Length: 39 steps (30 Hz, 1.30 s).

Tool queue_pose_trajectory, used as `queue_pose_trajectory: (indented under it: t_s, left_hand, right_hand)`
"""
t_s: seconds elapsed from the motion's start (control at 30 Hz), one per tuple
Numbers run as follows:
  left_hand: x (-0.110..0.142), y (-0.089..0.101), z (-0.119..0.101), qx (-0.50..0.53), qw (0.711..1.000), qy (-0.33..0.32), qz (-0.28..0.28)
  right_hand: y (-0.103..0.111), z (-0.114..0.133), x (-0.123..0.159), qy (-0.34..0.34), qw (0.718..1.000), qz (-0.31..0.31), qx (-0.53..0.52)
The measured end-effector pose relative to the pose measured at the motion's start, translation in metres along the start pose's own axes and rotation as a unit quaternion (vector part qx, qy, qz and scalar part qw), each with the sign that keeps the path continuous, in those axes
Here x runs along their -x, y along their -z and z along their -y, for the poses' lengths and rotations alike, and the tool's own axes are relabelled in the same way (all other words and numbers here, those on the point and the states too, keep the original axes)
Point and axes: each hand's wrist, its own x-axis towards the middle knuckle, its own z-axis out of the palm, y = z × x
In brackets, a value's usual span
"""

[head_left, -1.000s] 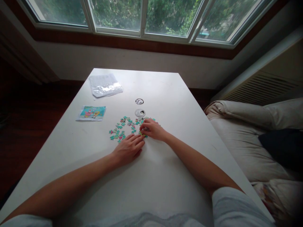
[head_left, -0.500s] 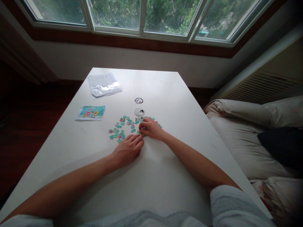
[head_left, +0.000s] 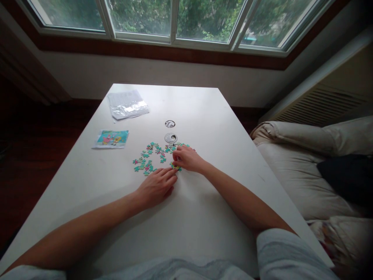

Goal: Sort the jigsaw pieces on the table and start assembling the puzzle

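Small green, yellow and pink jigsaw puzzle pieces (head_left: 147, 154) lie in a loose ring on the white table (head_left: 204, 217). My left hand (head_left: 159, 182) rests flat on the near side of the ring, fingers stretched out together. Its fingertips touch a small yellow and green cluster of puzzle pieces (head_left: 175, 166). Over the right part of the ring, my right hand (head_left: 188, 157) is curled, thumb and fingers closed at a puzzle piece above that cluster. The hand mostly hides the piece, along with other pieces under it.
Left of the pieces lies a picture card (head_left: 113, 139) with cartoon figures. A clear plastic bag with paper (head_left: 128, 105) is at the far left. Two round inserts (head_left: 170, 138) are set in the tabletop beyond the pieces. A sofa (head_left: 291, 171) stands to the right.
My right hand has shifted slightly right and lifted away from the yellow cluster, uncovering more of it. The left hand has barely moved.
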Motion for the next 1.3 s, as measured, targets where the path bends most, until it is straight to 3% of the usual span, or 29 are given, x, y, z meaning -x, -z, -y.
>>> queue_pose_trajectory:
  t_s: [0.2,0.43,0.7,1.0,1.3]
  left_hand:
    - [-0.001,-0.003,0.000,-0.006,1.000,0.004,0.000]
    - [0.001,-0.002,0.004,-0.002,1.000,0.003,-0.002]
    - [0.002,-0.003,0.004,-0.002,1.000,0.014,0.005]
    - [0.003,-0.001,0.003,-0.003,1.000,0.012,0.006]
    - [0.006,0.006,-0.014,0.012,0.999,-0.002,0.039]
  right_hand:
    - [-0.004,-0.012,0.003,0.005,0.995,-0.031,-0.090]
    - [0.001,-0.021,0.009,0.017,0.969,-0.121,-0.213]
    - [-0.006,-0.017,0.005,0.148,0.985,-0.047,-0.080]
    - [-0.015,-0.014,0.003,0.130,0.985,-0.075,-0.083]
    - [-0.032,0.001,-0.012,0.116,0.988,-0.096,-0.038]
